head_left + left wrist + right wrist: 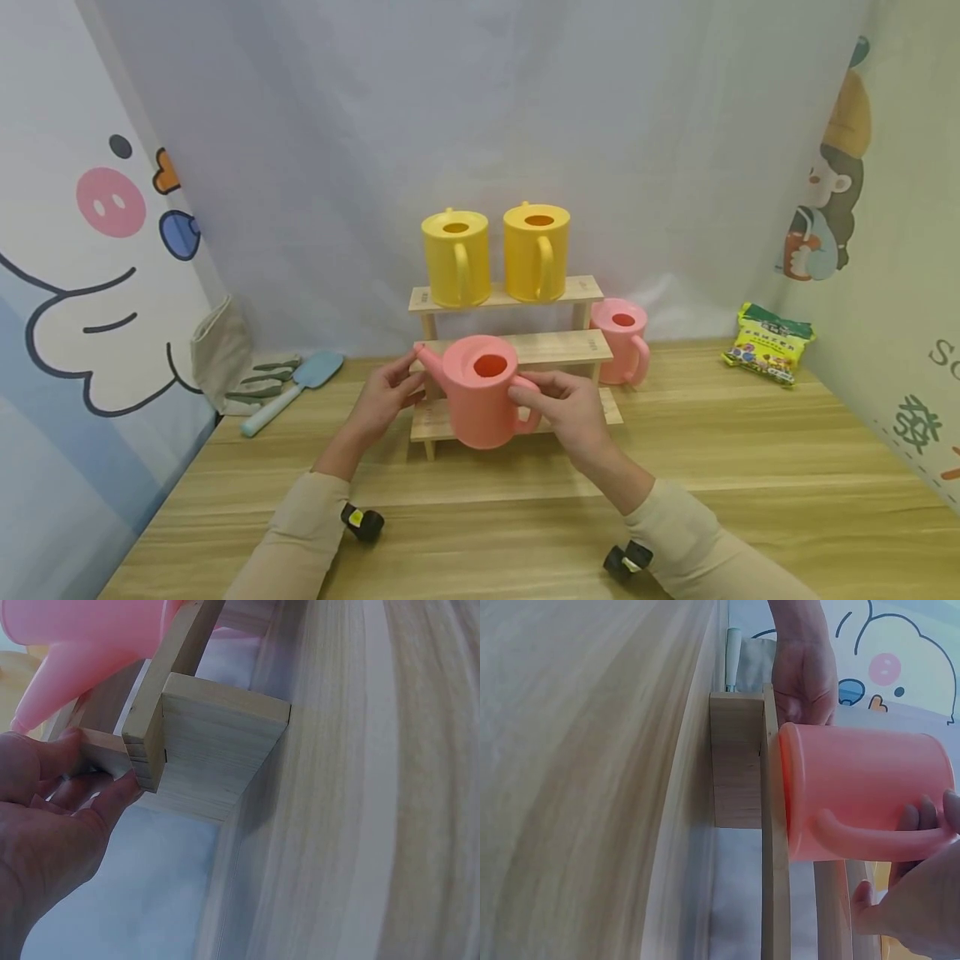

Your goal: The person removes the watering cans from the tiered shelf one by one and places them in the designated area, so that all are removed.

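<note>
My right hand [573, 408] grips the handle of a pink watering can [480, 408]. The can is upright in front of the wooden rack [558, 347], its spout toward the left. Its base is close to the bottom shelf [774, 900]; whether it touches I cannot tell. At the rack's left end, my left hand [382, 400] has its thumb and fingers about the wooden upright [105, 750], near the spout tip. In the right wrist view, the can hides part of the left fingers [793, 709].
Two yellow watering cans [457, 267] stand on the top shelf. Behind the rack's right side is another pink watering can [621, 342]. A blue trowel [300, 387] and gloves [225, 358] lie at left. At right sits a green-yellow packet [768, 343].
</note>
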`<state>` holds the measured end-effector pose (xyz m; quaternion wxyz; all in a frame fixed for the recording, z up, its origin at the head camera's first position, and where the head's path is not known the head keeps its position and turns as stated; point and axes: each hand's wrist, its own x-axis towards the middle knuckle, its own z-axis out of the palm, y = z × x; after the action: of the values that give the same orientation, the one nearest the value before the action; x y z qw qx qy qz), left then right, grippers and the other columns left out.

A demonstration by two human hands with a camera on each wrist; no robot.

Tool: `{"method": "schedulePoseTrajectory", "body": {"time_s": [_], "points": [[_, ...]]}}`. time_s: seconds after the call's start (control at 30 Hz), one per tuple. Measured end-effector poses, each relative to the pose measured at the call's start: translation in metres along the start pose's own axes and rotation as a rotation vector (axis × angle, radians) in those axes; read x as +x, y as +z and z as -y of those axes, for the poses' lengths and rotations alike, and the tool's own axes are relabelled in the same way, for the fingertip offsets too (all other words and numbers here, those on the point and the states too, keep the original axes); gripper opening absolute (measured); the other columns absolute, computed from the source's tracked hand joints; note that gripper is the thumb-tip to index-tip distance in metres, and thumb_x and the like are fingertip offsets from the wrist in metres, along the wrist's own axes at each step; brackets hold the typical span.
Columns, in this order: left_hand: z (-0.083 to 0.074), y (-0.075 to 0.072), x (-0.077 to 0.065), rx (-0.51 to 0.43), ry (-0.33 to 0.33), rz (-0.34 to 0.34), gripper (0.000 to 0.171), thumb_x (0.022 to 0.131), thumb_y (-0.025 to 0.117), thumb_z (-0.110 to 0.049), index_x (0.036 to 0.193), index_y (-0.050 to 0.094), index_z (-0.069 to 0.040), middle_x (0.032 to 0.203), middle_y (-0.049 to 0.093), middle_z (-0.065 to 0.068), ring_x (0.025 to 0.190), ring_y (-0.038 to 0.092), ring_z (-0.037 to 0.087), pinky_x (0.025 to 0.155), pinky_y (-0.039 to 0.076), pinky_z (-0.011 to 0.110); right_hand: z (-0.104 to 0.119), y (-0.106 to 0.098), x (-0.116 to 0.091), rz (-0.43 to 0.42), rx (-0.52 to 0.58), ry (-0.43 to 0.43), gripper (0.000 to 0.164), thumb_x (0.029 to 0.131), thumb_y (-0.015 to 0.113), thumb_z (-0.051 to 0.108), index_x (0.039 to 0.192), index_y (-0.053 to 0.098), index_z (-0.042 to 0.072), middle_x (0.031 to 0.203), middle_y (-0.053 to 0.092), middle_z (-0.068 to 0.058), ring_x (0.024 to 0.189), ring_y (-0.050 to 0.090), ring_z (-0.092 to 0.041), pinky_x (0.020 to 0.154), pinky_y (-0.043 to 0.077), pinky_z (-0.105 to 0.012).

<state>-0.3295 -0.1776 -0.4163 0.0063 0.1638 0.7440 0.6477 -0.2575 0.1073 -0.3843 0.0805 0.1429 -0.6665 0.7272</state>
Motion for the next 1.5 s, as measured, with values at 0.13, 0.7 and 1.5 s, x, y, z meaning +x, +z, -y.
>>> {"method": "schedulePoseTrajectory", "body": {"time_s": [0.13, 0.7, 1.5], "points": [[0.000, 0.000, 0.000, -0.002, 0.002, 0.009, 0.055, 0.106, 0.052, -0.008, 0.156, 0.031, -0.005, 0.151, 0.042, 0.023, 0.131, 0.049, 0.037, 0.102, 0.049, 0.045, 0.000, -0.001, 0.000, -0.012, -0.019, -0.001, 0.027, 0.085, 0.081, 0.007, 0.107, 0.074, -0.008, 0.095, 0.076, -0.011, 0.085, 0.071, -0.017, 0.071, 0.057, -0.023], [-0.002, 0.000, 0.000, -0.008, 0.031, 0.023, 0.052, 0.105, 0.052, -0.011, 0.154, 0.036, -0.001, 0.160, 0.030, 0.015, 0.137, 0.043, 0.036, 0.102, 0.048, 0.046, 0.013, -0.009, 0.000, 0.061, -0.061, -0.030, 0.024, 0.085, 0.081, 0.008, 0.102, 0.075, -0.007, 0.093, 0.076, -0.011, 0.076, 0.068, -0.018, 0.069, 0.056, -0.025], [-0.001, 0.000, 0.000, -0.009, 0.018, 0.031, 0.055, 0.106, 0.051, -0.008, 0.157, 0.031, -0.007, 0.163, 0.020, 0.017, 0.141, 0.035, 0.039, 0.105, 0.045, 0.048, 0.100, -0.088, 0.009, -0.062, 0.264, -0.360, 0.010, 0.091, 0.064, -0.014, 0.096, 0.073, -0.014, 0.079, 0.074, -0.013, 0.066, 0.070, -0.020, 0.069, 0.061, -0.028]]}}
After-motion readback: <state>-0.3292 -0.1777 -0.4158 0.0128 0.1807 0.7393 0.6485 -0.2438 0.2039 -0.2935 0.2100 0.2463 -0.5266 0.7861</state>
